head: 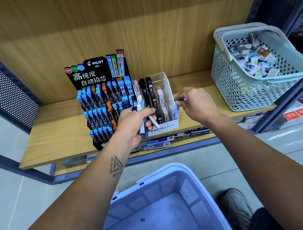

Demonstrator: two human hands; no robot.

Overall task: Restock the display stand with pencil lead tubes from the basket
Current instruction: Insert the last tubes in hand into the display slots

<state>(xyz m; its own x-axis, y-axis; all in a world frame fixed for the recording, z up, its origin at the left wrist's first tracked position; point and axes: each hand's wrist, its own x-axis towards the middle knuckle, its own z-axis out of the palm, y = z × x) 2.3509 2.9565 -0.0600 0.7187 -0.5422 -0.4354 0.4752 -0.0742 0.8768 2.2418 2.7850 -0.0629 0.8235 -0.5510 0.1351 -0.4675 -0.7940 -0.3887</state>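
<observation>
The left hand (135, 125) grips a bundle of lead tubes (141, 116), their long axes upright. The right hand (195, 103) pinches one white tube (177, 105), upright, just above the clear stand's (164, 86) front-right slot.

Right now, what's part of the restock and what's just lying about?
In the job:
left hand gripping lead tubes
right hand pinching a white tube
clear stand
blue basket

Lying about:
green basket
Pilot display
boxes below
</observation>
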